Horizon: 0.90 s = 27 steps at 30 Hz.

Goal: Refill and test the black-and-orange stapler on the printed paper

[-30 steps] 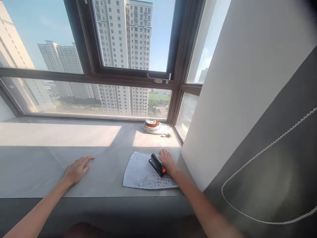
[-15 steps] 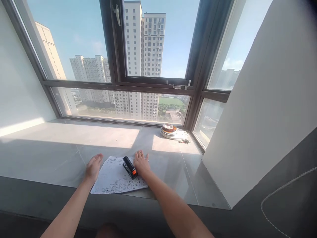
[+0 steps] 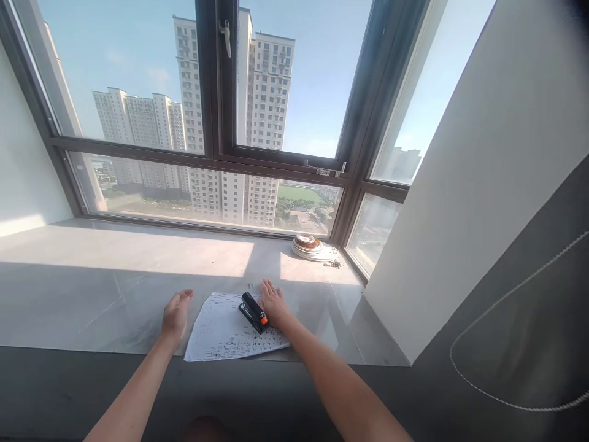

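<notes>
Stapler (image 3: 254, 309) lies on paper (image 3: 216, 333), toward its right side. Right hand (image 3: 275, 306) is flat over paper's right edge, grip spread; left hand (image 3: 175, 314) just left of paper, grip loosely spread.

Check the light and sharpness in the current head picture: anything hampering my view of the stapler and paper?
Head view: sunlight lies across the sill toward the window, while the stapler, paper and left hand are in shade; head view: the paper's writing is too small to read; head view: the top right corner is darkened, and the window frame leans.
</notes>
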Motion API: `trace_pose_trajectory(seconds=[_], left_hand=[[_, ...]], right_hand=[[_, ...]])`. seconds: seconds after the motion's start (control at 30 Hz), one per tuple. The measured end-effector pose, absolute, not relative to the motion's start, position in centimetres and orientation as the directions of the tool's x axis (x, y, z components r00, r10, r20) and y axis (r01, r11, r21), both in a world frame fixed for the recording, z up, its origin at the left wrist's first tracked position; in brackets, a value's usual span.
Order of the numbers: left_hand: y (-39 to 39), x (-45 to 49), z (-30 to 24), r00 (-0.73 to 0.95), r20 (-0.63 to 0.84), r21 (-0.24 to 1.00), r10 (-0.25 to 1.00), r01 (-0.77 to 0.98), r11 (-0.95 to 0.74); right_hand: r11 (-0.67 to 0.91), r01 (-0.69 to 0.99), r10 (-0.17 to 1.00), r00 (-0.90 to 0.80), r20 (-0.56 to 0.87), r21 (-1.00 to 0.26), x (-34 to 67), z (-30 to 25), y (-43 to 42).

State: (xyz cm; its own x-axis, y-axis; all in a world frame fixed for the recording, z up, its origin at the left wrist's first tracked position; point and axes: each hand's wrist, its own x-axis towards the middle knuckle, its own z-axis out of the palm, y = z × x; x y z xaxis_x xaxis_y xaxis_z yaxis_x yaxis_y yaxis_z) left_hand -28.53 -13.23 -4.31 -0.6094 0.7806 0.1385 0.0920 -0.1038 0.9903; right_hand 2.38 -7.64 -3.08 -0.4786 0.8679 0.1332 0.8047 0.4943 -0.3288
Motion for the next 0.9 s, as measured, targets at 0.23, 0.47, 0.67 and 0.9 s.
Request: trace_pose_trajectory(seconds=[0.23,0.47,0.67,0.9], left_hand=[[-13.1,-29.1,-4.8,-0.504,0.108,0.971,0.857,0.239,0.019],[-13.7,-23.7,-3.3,-0.32,0.426,0.761,0.846,0.633,-0.144],[-15.1,-10.6,-3.7,0.065,0.439,0.584,0.896,0.738,-0.339],[-14.0,-9.5,-6.7,0.137,0.331,0.424,0.933,0.862,-0.277]], right_hand=[[0.37,0.893,0.929,-0.35,0.121,-0.255,14.7,-3.6,-9.2],[0.32,0.906,0.945,-0.285,0.161,-0.276,20.4,-4.3,-10.0],[0.362,0.878,0.93,-0.319,0.181,-0.314,19.3,-3.9,-9.3],[0.348,0.866,0.926,-0.258,0.274,-0.359,19.2,-3.2,-9.8]])
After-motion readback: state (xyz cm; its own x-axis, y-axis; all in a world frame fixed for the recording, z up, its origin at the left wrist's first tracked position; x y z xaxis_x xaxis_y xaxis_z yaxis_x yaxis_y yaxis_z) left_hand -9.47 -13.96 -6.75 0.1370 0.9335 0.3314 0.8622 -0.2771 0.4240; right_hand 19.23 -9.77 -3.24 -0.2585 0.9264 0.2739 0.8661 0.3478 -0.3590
